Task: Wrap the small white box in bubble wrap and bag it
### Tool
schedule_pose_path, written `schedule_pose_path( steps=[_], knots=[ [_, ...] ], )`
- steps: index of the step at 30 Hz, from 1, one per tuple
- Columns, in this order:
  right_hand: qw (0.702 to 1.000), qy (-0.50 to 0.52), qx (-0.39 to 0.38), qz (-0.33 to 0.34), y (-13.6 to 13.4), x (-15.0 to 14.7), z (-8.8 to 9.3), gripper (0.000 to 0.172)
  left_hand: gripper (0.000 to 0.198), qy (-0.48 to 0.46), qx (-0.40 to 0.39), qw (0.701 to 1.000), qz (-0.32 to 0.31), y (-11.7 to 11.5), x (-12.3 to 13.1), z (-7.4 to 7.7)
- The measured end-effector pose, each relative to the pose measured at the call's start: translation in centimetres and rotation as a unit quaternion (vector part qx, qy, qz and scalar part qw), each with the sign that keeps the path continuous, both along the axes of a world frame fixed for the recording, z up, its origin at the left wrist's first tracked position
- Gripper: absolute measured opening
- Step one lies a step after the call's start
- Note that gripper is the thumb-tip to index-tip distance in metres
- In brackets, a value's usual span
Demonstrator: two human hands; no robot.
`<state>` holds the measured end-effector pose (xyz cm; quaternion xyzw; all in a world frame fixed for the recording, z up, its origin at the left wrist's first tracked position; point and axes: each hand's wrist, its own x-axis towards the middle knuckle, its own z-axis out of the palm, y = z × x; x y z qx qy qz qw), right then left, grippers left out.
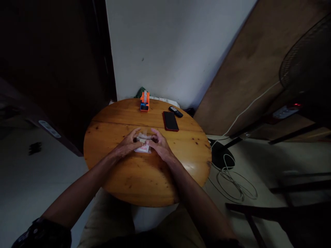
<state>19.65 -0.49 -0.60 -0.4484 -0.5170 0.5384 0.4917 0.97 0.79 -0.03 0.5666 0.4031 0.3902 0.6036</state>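
Packet of clear plastic (143,148), small and flat-looking with a white face and red print, is sitting just below the centre of the frame, right between two bare hands! The left hand (128,143) is gripping its left side, fingers curving round toward the far edge; the right hand (160,145) is gripping from the other side, its thumb pressing in toward the middle. Whether the packet is resting on the varnished, honey-brown wooden table (124,182) or hanging just over it, I'm not managing to tell from where I'm standing.

So what is threatening trouble? That thin film is looking slippery and loose; if the thumbs are pushing unevenly, it could be skidding out of the hold, or splitting and letting the contents slip. The fingers are hiding much of the far edge, so a crease there could be forming unseen, and the dim light isn't helping anyone.

Toward the upper right of the hands, a black, red-edged rectangular phone (170,121) is lying near the right fingers: one sudden jerk could be shoving it into the slim black handheld remote (176,111) just beside it. Up at the top middle, an orange-and-blue plastic tape dispenser (144,102) is standing close to the far rim, where a hard bump could be tipping it.
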Motion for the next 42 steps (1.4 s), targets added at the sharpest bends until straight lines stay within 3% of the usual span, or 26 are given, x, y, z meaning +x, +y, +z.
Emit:
schedule_pose_path(
  steps=[5, 11, 18, 31, 42],
  knots=[
    [0.999, -0.037, 0.011, -0.032, 1.1, 0.4, 0.5, 0.050, 0.102, -0.021, -0.010, 1.000, 0.006, -0.2, 0.2, -0.1],
    [0.998, -0.031, 0.003, -0.050, 3.3, -1.3, 0.9, 0.049, 0.102, -0.034, -0.001, 0.999, 0.020, -0.1, 0.3, -0.3],
    [0.997, -0.002, 0.024, -0.070, 3.9, -1.8, 0.8, 0.035, 0.099, -0.038, 0.007, 0.999, 0.026, 0.2, 0.4, -0.7],
    [0.996, 0.005, 0.074, -0.054, 3.9, -2.2, 0.7, 0.036, 0.097, -0.033, 0.006, 0.999, 0.022, 0.1, 0.3, -0.8],
    [0.986, -0.047, 0.154, -0.054, 3.9, -2.0, 0.6, 0.034, 0.091, -0.003, 0.025, 0.999, 0.030, 0.3, 0.0, -0.9]
  ],
)
